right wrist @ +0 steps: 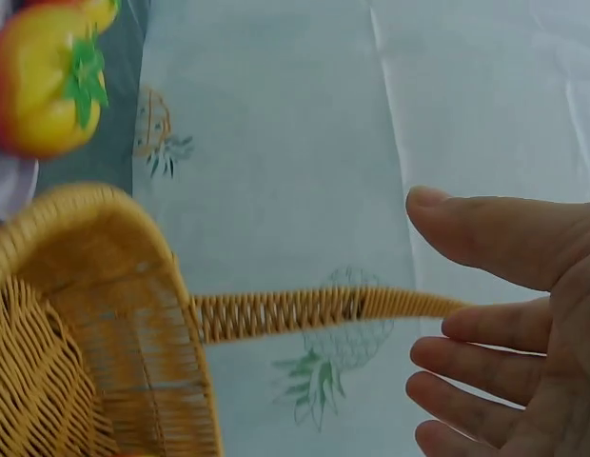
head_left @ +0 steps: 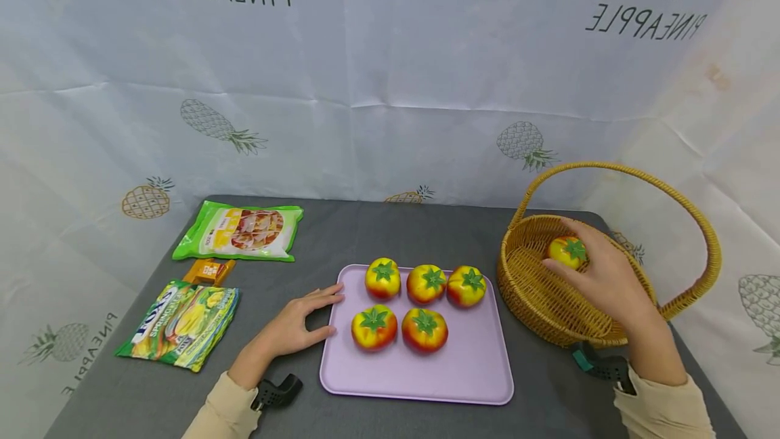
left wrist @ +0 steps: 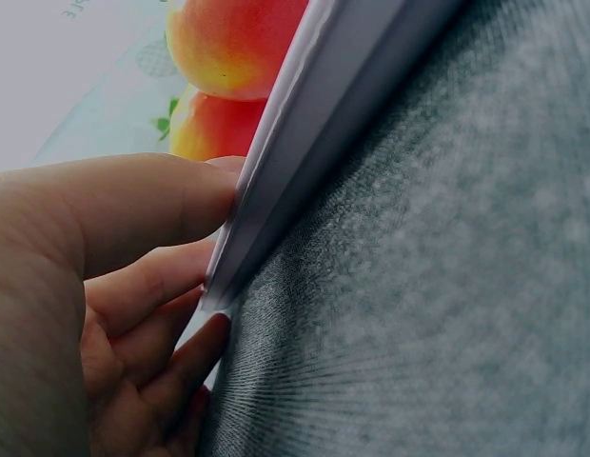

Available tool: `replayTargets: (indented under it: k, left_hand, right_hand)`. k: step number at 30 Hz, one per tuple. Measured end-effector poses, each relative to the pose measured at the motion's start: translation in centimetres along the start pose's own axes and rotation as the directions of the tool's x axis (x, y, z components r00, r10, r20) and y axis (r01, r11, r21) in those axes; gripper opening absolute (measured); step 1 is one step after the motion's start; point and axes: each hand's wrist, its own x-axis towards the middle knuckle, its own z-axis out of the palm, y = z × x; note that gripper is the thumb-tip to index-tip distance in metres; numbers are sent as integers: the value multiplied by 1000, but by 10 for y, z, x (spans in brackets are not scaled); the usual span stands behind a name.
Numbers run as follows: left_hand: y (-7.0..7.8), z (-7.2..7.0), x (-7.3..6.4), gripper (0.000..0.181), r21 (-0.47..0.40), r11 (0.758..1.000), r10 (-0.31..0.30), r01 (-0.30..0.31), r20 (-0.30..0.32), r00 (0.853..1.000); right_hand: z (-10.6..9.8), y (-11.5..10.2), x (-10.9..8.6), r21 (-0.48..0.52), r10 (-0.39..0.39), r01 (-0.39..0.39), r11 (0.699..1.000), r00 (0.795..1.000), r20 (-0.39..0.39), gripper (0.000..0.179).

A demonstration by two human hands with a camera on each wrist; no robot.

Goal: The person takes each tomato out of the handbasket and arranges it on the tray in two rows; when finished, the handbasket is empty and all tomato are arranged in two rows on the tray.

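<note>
A lilac tray [head_left: 420,378] carries several red-and-yellow toy tomatoes [head_left: 425,330] with green leafy tops. My left hand [head_left: 297,325] rests at the tray's left edge, its thumb and fingertips against the rim; the left wrist view shows the thumb [left wrist: 171,195] at the rim's side. Over the wicker basket [head_left: 527,307] on the right, my right hand [head_left: 609,280] hovers with thumb and fingers spread apart. One toy tomato [head_left: 565,251] appears inside the basket, beyond the thumb. In the right wrist view, nothing lies between the right hand's [right wrist: 523,333] fingers.
The basket's tall handle [head_left: 621,168] arches up around the right hand. At the left of the dark table [head_left: 341,222] lie a green-edged food bag [head_left: 244,230], a small orange packet [head_left: 209,271] and a green-and-yellow packet [head_left: 183,324]. A pineapple-print cloth [head_left: 365,141] hangs behind.
</note>
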Motion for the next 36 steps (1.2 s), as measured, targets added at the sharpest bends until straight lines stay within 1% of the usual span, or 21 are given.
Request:
replayTargets:
  k: [3, 6, 8, 11, 15, 20, 24, 25, 30, 36]
  left_hand:
    - [-1, 0, 0, 52, 1, 1000, 4, -4, -3, 1000]
    - [-1, 0, 0, 52, 6, 1000, 6, -6, -7, 1000]
    - [-1, 1, 0, 52, 10, 1000, 7, -7, -8, 1000]
    - [-1, 0, -1, 52, 10, 1000, 9, -9, -10, 1000]
    - [-1, 0, -1, 52, 8, 1000, 9, -9, -13, 1000]
    - [0, 1, -2, 52, 3, 1000, 5, -5, -3, 1000]
    - [0, 1, -2, 53, -3, 1000, -1, 1, -1, 1000]
    - [0, 1, -1, 53, -1, 1000, -2, 2, -2, 1000]
    - [1, 0, -1, 53, -4, 1000, -5, 5, -2, 1000]
    - [1, 0, -1, 53, -12, 1000, -7, 7, 0, 1000]
  right_hand:
    - [-8, 14, 8, -9, 19, -19, 1000, 1000, 22, 77]
    - [-11, 29, 17, 3, 62, -62, 998, 996, 61, 77]
    - [-11, 41, 23, 21, 100, -103, 995, 990, 97, 79]
    - [-7, 57, 31, 39, 158, -165, 985, 976, 150, 83]
    - [0, 81, 42, 51, 227, -242, 969, 951, 209, 89]
    - [12, 109, 46, 67, 286, -316, 946, 916, 280, 90]
    - [19, 122, 44, 69, 304, -344, 936, 893, 331, 92]
    - [21, 125, 44, 75, 295, -337, 938, 894, 337, 92]
    - [27, 133, 43, 106, 263, -324, 940, 886, 381, 92]
    - [32, 134, 40, 78, 282, -342, 937, 867, 410, 97]
